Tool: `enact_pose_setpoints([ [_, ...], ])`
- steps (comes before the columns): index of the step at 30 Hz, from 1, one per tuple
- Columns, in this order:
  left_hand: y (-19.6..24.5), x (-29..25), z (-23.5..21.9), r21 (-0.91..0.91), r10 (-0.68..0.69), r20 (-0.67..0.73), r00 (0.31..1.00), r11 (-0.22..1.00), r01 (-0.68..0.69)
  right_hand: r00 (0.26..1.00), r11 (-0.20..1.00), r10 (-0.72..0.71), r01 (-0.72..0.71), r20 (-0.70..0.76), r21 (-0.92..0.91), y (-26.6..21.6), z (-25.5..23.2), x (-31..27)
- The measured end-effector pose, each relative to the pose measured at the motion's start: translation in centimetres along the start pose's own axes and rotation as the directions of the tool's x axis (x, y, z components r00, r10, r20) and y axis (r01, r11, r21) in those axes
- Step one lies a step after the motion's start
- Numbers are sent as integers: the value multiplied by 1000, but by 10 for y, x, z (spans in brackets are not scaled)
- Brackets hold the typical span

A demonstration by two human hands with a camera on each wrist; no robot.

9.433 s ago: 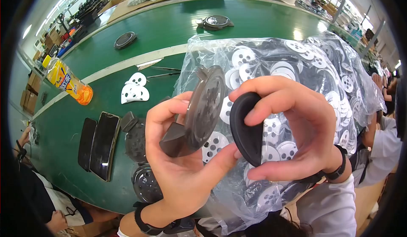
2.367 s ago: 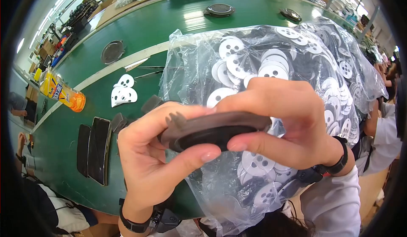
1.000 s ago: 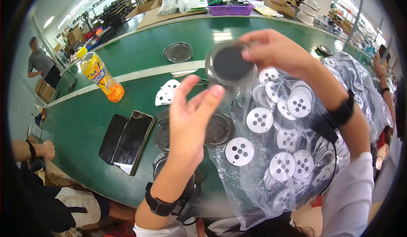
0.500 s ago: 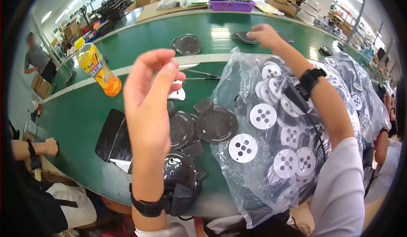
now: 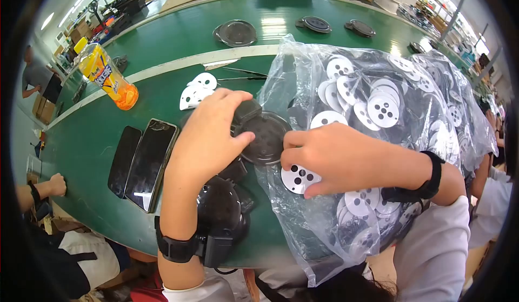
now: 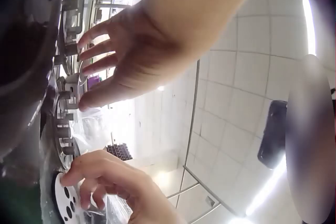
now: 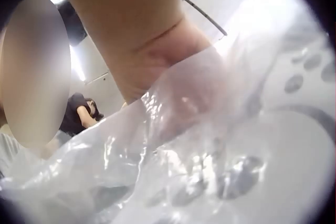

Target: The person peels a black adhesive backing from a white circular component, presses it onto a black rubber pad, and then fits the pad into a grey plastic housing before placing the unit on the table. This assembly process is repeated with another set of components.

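Note:
A smoky translucent round plastic cover (image 5: 265, 139) with a block-like tab lies on the green table. My left hand (image 5: 211, 132) is over its left side, thumb and fingers spread; in the left wrist view, the hand's (image 6: 123, 50) fingers reach toward a row of small plastic clips (image 6: 65, 95). Just right of the cover is my right hand (image 5: 335, 156), fingers bent, fingertips close to the cover's rim. They overlap a white disc with holes (image 5: 297, 178) lying on the clear plastic bag (image 5: 278, 194). In the left wrist view, one right fingertip is right at the disc's edge.
More white discs (image 5: 383, 110) fill the bag. A shiny dark dome-shaped part (image 5: 219, 207) lies below my left hand. Two phones (image 5: 151, 164), a drink bottle (image 5: 108, 78), white cut pieces (image 5: 195, 91) and tweezers (image 5: 243, 76) lie left and behind. Finished-looking round parts (image 5: 314, 24) sit on the far belt.
My right hand has set a round part on the far belt, let go and come back beside the cover. My left hand has lowered from mid-air to the cover's left side.

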State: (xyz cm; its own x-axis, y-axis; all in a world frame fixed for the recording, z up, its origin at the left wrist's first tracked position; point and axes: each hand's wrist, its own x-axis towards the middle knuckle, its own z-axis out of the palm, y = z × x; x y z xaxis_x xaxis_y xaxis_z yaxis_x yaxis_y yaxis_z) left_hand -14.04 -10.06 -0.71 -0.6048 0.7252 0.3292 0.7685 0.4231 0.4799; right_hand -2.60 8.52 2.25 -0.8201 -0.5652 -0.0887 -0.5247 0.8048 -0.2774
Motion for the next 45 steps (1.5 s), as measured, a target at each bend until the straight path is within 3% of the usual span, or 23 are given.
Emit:
enact_pose_setpoints([
  [3,14,3,-9,-55,-84,-32,996,995,82,999,998,39,-39,7,-43,-6,2,-6],
  [7,33,1,-11,-81,-85,-68,994,994,79,998,999,3,-6,-59,-50,2,12,-6],
  [9,33,0,-6,-83,-64,-104,993,995,55,985,984,101,-120,-141,-133,3,17,-6],
  [13,38,2,-6,-86,-41,-190,981,996,25,979,989,53,-78,-196,-122,8,8,-8],
  [15,40,4,-6,-156,-85,-192,978,986,55,982,974,16,27,-190,225,14,-3,-6],
  [17,39,8,-5,-484,-150,-149,977,873,60,992,946,90,-56,-92,319,14,-20,-11],
  [18,45,9,-8,-484,-146,-157,977,873,53,943,772,226,-21,-244,635,14,-21,-14],
  [19,56,8,-14,-707,-214,-50,976,698,117,857,509,398,91,-328,856,13,-22,-17],
  [20,64,6,-18,-866,-243,70,967,466,180,818,381,441,200,-368,902,11,-25,-17],
  [21,64,4,-13,-922,-120,71,990,370,111,796,296,464,276,-390,915,9,-28,-18],
  [23,78,-2,-5,-910,7,-50,999,411,-49,795,293,480,254,-371,922,3,-32,-25],
  [24,78,-4,-8,-826,5,-38,999,563,-34,734,377,560,187,-384,907,-4,-28,-24],
  [25,77,-5,-12,-718,-5,-24,1000,696,-14,650,626,463,242,-603,741,-4,-21,-25],
  [27,79,-5,-8,-780,-20,-98,995,622,-64,553,943,122,195,-824,271,3,-31,-30],
  [28,81,-7,-10,-720,-41,-110,993,692,-52,489,974,11,192,-872,120,6,-36,-29],
  [29,82,-7,-12,-652,-57,-126,990,757,-39,486,975,13,189,-874,119,7,-38,-31],
  [31,82,-4,-9,-610,27,-209,977,778,-152,514,967,-254,158,-820,-200,8,-42,-35],
  [33,85,-4,-11,-418,222,-249,943,853,-312,497,984,-165,138,-852,-110,0,-40,-32],
  [38,88,-5,-8,-290,273,-272,923,891,-349,428,974,-228,92,-875,-209,-2,-36,-33],
  [40,88,-3,-3,-271,307,-363,880,869,-415,398,971,-240,83,-886,-225,-7,-41,-35],
  [42,86,-2,-6,-236,353,-354,866,863,-448,698,943,-180,-77,-693,-323,-22,-59,-40],
  [43,85,-1,-7,-200,396,-346,850,854,-480,697,944,-178,-78,-694,-320,-24,-56,-39],
  [45,83,-1,-8,-207,422,-319,849,843,-497,561,995,-52,-42,-826,-91,-27,-50,-36],
])
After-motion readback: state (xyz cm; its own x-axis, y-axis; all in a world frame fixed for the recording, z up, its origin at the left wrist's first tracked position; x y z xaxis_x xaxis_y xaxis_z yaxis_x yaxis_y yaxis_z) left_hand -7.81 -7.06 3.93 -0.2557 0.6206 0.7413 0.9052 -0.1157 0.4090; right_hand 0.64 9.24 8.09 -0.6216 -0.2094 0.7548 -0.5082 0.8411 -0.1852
